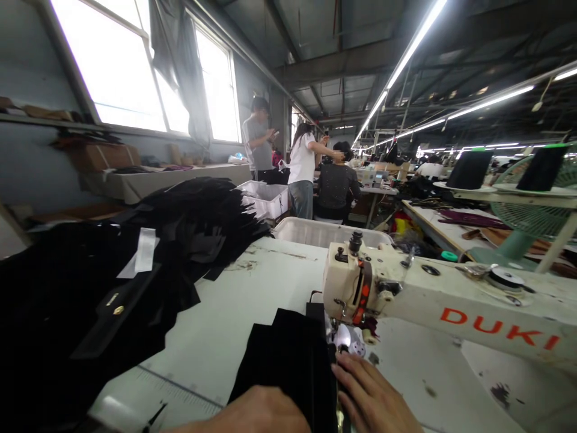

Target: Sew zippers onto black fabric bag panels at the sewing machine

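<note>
Our right hand point(372, 397) lies flat and open, palm down, on the right edge of a folded piece of black velvety cloth point(288, 361), its fingertips point(345, 364) pointing toward the needle area; we judge this keeps the edge lined up where it meets the presser foot. Our left hand point(256, 412) rests on the near end of the same cloth at the bottom of the view. Only its back shows, so we cannot tell whether its fingers are spread or curled; it seems to weigh the fabric down so it lies smooth.

The cloth runs lengthwise from our hands up to the head of a cream-coloured industrial sewing machine with red lettering point(406, 294), whose arm stretches away to our right. All of this sits on a pale, scuffed work table point(252, 288).

To our left, a large heap of black cut fabric pieces point(135, 282) is stacked within reach, one bearing a small white label point(145, 249). Beyond the table stand white plastic bins point(315, 231), and further back three people point(311, 174) gather near bright windows. A green fan point(532, 204) stands well to the right.
</note>
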Demonstrator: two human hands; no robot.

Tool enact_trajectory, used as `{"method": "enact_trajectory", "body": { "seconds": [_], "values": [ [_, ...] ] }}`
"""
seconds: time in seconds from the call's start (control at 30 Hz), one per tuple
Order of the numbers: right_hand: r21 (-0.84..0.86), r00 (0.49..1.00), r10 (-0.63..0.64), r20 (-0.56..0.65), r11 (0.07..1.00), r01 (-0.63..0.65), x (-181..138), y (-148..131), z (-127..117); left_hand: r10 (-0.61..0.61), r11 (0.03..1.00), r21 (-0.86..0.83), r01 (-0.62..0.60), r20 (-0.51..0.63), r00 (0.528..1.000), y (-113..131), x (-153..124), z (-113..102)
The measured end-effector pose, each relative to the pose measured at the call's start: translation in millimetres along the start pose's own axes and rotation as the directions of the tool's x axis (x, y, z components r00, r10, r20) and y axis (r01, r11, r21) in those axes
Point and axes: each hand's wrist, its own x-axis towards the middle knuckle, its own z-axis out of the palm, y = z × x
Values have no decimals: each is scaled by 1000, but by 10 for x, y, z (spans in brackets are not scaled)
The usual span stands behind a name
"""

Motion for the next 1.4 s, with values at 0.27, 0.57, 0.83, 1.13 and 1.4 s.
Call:
{"method": "enact_trajectory", "body": {
  "seconds": [0.27,0.57,0.83,1.13,1.4],
  "values": [
    [-8,998,-10,-58,1000,10,-44,11,75,-187,916,365,166,23,982,-201,316,187],
    [10,997,-12,-70,1000,12,-73,38,119,-8,883,468,28,-43,999,-367,232,317],
    [-9,994,-38,-101,999,37,-115,51,186,26,851,524,-39,32,999,-350,320,260],
    [-76,991,-98,-89,993,91,-193,103,323,115,779,613,-131,66,991,-498,355,347],
    [-64,995,-71,-69,996,67,-127,102,245,-226,897,377,229,-54,973,-381,536,87]
  ]
}}
